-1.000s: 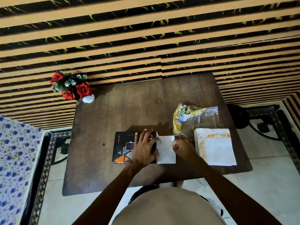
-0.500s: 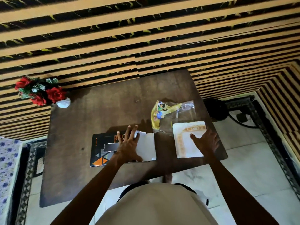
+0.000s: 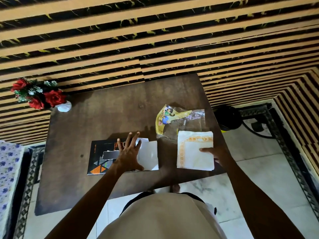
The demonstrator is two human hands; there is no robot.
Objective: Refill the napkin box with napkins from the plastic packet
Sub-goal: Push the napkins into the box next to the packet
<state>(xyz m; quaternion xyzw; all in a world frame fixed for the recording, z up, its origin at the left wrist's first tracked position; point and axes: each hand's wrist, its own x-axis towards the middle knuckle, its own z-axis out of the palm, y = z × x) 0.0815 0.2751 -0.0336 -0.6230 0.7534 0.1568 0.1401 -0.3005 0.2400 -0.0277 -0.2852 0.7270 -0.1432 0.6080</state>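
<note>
The black napkin box (image 3: 100, 157) with orange triangles lies flat near the table's front edge, its white end flap (image 3: 149, 155) folded open to the right. My left hand (image 3: 128, 154) rests flat on the box with fingers spread, holding nothing. A stack of white napkins (image 3: 193, 149) with an orange border lies to the right. My right hand (image 3: 215, 155) grips the stack's right edge, thumb on top. The empty clear plastic packet (image 3: 179, 120) with a yellow printed end lies just behind the napkins.
The dark wooden table (image 3: 110, 118) stands against a striped wall. A white vase of red flowers (image 3: 43, 97) sits at its back left corner. A black round object (image 3: 227, 118) and cable lie on the floor to the right. Patterned fabric (image 3: 8, 169) is at the far left.
My right hand left the box flap, went right to the napkin stack and now grips its right edge. My left hand stays flat on the box. The camera has shifted.
</note>
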